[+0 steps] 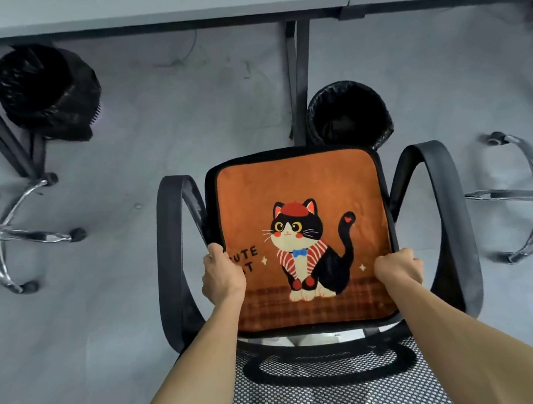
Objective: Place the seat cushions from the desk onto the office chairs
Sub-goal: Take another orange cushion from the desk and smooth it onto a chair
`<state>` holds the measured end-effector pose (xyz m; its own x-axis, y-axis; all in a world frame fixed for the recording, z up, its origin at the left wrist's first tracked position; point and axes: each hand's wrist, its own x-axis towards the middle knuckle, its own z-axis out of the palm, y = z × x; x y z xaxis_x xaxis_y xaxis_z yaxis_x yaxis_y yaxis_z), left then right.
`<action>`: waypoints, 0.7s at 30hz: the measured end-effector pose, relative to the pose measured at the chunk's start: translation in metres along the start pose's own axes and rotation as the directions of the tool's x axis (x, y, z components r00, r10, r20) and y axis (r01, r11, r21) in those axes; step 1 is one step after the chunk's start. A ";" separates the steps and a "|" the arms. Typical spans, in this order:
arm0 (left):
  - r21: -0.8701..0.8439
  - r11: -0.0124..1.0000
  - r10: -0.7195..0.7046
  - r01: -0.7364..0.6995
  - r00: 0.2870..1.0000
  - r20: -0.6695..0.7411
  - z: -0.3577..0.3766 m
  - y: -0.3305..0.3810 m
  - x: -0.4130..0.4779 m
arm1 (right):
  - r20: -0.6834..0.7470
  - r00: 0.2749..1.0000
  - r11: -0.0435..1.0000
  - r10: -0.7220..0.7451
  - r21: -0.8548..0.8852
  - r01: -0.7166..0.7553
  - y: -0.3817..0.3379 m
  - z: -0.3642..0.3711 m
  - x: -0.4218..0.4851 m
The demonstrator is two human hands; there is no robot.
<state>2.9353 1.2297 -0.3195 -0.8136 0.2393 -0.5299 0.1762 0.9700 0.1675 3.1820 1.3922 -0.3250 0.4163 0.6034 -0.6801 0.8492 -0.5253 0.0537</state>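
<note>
Nearest the lens, the mesh backrest [325,391] is filling the lower edge of view, directly below both gripping hands. The desk [142,5] is running across the top, well beyond the grip. The office chair [461,280] is standing between them, its armrests [171,243] curving just outside each hand. The seat cushion [305,181], orange with a cartoon cat, is lying over the chair seat between the armrests.

Two black-lined bins are standing under the desk: one bin [46,92] far to the left of the grip, a second bin [348,115] just beyond the cushion's far edge. Chrome chair bases [11,233] are showing well apart on either side.

The left hand [222,276] is clamping the cushion's left edge, fingers curled round it. The right hand [398,269] is clamping the right edge likewise.
</note>
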 end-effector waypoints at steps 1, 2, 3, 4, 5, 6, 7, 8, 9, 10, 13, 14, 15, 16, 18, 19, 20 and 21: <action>-0.025 1.000 0.003 -0.003 1.000 -0.025 0.000 0.001 0.001 | 0.005 1.000 1.000 0.022 0.008 -0.022 -0.001 0.000 -0.001; -0.042 0.999 0.003 -0.005 0.999 -0.044 0.001 0.001 0.003 | 0.007 0.999 0.999 0.042 0.014 -0.042 -0.002 0.001 -0.003; -0.053 0.999 -0.002 -0.001 0.998 -0.056 0.001 0.001 0.006 | 0.007 0.999 0.998 0.054 0.023 -0.054 -0.003 0.002 -0.004; -0.058 0.998 -0.011 0.007 0.998 -0.059 0.002 0.001 0.008 | 0.006 0.998 0.998 0.057 0.034 -0.057 -0.004 0.002 -0.004; -0.061 0.998 -0.021 0.018 0.998 -0.055 0.003 0.001 0.009 | 0.004 0.999 0.997 0.053 0.047 -0.053 -0.004 0.003 -0.004; -0.064 0.998 -0.030 0.027 0.998 -0.052 0.003 0.000 0.011 | 0.000 0.999 0.997 0.044 0.056 -0.044 -0.003 0.003 -0.003; -0.069 0.997 -0.037 0.033 0.998 -0.051 0.004 -0.001 0.011 | -0.003 0.999 0.998 0.037 0.058 -0.036 -0.002 0.002 -0.001; -0.076 0.996 -0.044 0.040 0.998 -0.053 0.004 -0.001 0.012 | -0.008 1.000 0.998 0.030 0.056 -0.029 -0.001 0.002 0.000; -0.085 0.995 -0.054 0.049 0.997 -0.055 0.004 -0.001 0.012 | -0.013 1.000 0.998 0.027 0.055 -0.026 0.001 0.003 0.002; -0.096 0.994 -0.065 0.059 0.996 -0.056 0.005 0.000 0.013 | -0.019 0.999 0.998 0.027 0.058 -0.026 0.001 0.003 0.003; -0.120 0.990 -0.082 0.075 0.995 -0.051 0.005 0.003 0.013 | -0.041 0.999 0.998 0.014 0.066 -0.011 0.002 0.003 0.004; -0.123 0.989 -0.084 0.077 0.995 -0.051 0.005 0.004 0.013 | -0.048 0.999 0.998 0.005 0.067 -0.002 0.002 0.003 0.005; -0.125 0.989 -0.085 0.078 0.995 -0.052 0.005 0.004 0.013 | -0.051 0.999 0.998 -0.004 0.065 0.008 0.003 0.003 0.006; -0.125 0.989 -0.084 0.077 0.995 -0.053 0.006 0.004 0.013 | -0.051 0.999 0.998 -0.013 0.065 0.016 0.003 0.002 0.006; -0.118 0.990 -0.081 0.075 0.995 -0.051 0.006 0.002 0.014 | -0.045 0.999 0.998 -0.021 0.062 0.023 0.003 0.002 0.007; -0.116 0.990 -0.082 0.075 0.995 -0.049 0.005 0.001 0.015 | -0.041 0.999 0.998 -0.020 0.060 0.022 0.004 0.001 0.007; -0.112 0.991 -0.083 0.078 0.996 -0.045 0.005 0.001 0.015 | -0.037 0.999 0.998 -0.022 0.060 0.024 0.003 0.001 0.006; -0.105 0.991 -0.083 0.078 0.996 -0.037 0.004 0.001 0.015 | -0.036 0.999 0.998 -0.021 0.059 0.023 0.003 0.001 0.005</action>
<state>2.9257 1.2346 -0.3306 -0.8456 0.1565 -0.5104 0.0530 0.9760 0.2114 3.1866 1.3933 -0.3287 0.4096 0.6357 -0.6544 0.8380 -0.5457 -0.0056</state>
